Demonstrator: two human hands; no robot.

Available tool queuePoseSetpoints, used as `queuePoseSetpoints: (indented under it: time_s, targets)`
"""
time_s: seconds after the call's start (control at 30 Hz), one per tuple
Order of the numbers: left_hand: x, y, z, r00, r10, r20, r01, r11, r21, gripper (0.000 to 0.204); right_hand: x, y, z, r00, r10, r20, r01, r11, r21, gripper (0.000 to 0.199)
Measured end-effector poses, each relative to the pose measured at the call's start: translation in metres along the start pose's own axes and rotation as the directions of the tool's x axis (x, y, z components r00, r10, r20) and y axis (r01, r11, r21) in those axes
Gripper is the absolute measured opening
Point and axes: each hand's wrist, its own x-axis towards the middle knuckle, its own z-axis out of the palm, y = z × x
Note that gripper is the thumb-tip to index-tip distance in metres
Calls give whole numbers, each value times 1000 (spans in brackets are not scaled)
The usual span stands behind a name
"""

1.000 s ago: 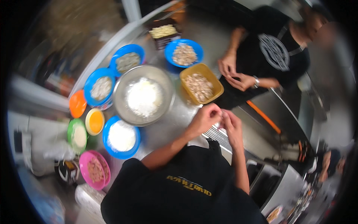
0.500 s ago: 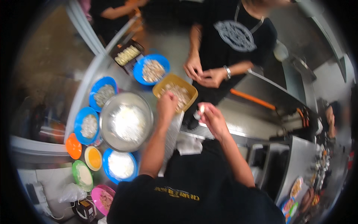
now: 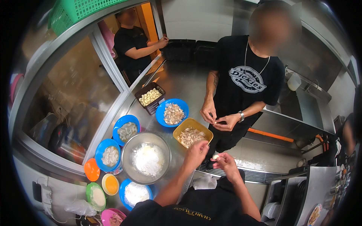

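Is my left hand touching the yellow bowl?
Cannot tell. In the head view the left hand overlaps the yellow bowl rim, but contact or hovering is unclear.

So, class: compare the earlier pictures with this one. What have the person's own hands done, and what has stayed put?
The left hand has reached out to the rim of the yellow bowl, away from the right hand, which now alone pinches a small pale piece in its fingers. Earlier both hands were together. The view has also tilted up. The metal bowl of flour and blue bowls have not moved.
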Motion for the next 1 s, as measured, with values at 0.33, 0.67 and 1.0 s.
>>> queuePoseSetpoints:
  time_s: [0.33,0.67,1.0]
  targets:
    - [-40,12,3,973,-16,229,64,977,-203,30,0,-14,1,997,-1,78,13,988,-151,13]
    - [-50,41,1,981,-152,120,178,951,-254,21,19,-9,13,982,-185,46,191,939,-286,16]
    - [-41,31,6,943,-234,239,324,814,-483,26,16,-27,12,971,-237,13,223,892,-393,16]
